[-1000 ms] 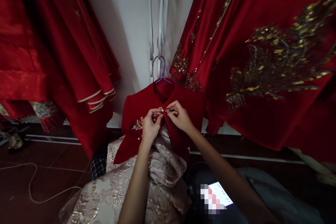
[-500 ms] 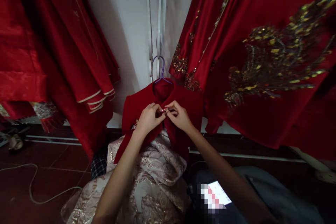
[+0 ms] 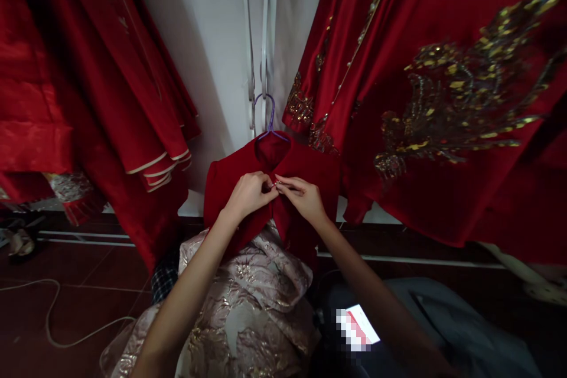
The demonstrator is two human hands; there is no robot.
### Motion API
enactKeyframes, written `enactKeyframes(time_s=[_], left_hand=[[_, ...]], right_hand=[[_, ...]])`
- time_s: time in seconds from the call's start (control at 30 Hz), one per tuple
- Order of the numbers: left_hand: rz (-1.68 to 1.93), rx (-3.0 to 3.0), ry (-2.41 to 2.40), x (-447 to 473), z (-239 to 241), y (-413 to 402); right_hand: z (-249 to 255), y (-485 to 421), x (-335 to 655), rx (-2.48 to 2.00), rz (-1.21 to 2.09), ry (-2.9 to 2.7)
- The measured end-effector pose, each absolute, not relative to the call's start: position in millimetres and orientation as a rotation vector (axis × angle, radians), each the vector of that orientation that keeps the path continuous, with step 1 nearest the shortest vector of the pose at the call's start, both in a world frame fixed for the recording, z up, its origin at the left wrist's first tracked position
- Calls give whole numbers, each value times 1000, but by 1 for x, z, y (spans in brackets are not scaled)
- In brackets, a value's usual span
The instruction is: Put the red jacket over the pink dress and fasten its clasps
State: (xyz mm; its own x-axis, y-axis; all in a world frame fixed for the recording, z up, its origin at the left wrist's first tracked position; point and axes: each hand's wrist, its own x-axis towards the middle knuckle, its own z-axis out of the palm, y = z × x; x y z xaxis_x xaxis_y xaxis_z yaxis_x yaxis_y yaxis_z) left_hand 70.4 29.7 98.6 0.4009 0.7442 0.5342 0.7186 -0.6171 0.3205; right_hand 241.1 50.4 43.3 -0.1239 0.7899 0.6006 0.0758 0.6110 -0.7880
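A short red jacket (image 3: 310, 166) hangs on a purple hanger (image 3: 271, 123). At its front opening, a small shiny fastening (image 3: 277, 184) shows between my fingertips. My left hand (image 3: 250, 194) pinches the jacket's front edge beside it, thumb and forefinger closed. From the other side my right hand (image 3: 305, 198) also pinches there, its fingers straighter and pressed toward the thumb. The fingertips of both hands nearly meet. The fastening's exact shape is too small to make out. Below the jacket, a pale pink and gold brocade garment (image 3: 248, 313) lies bunched between my forearms.
Red garments (image 3: 155, 130) hang at the left, and a red garment with gold sequins (image 3: 443, 201) hangs at the right. Metal straps (image 3: 266, 23) run down the white wall. A lit phone screen (image 3: 363, 325) glows at lower right. A pale cable (image 3: 55, 319) curves over the tiled floor.
My right fingers have straightened and flattened at the fastening. My left hand and forearm have shifted slightly, now covering the jacket's small ornament. The whole view has moved a little.
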Motion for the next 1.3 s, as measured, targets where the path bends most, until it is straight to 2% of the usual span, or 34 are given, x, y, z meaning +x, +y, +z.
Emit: enactKeyframes(time_s=[0.83, 0.93, 1.03, 1.1, 1.2, 1.3], left_hand=[[645, 3041, 1335, 74, 113, 38], [767, 2906, 1500, 84, 100, 30], [1009, 2493, 1726, 86, 73, 19], [1109, 2212, 1710, 78, 49, 12], [1009, 1908, 1653, 51, 18, 5], [875, 1889, 1767, 15, 2, 0]], right_hand=[[38, 63, 233, -717, 690, -1669], [27, 65, 223, -729, 647, -1588], [11, 53, 217, -723, 646, -1562], [2, 38, 221, -748, 732, -1622], [-1, 11, 243, -823, 912, -1645], [16, -13, 268, -878, 984, -1524]])
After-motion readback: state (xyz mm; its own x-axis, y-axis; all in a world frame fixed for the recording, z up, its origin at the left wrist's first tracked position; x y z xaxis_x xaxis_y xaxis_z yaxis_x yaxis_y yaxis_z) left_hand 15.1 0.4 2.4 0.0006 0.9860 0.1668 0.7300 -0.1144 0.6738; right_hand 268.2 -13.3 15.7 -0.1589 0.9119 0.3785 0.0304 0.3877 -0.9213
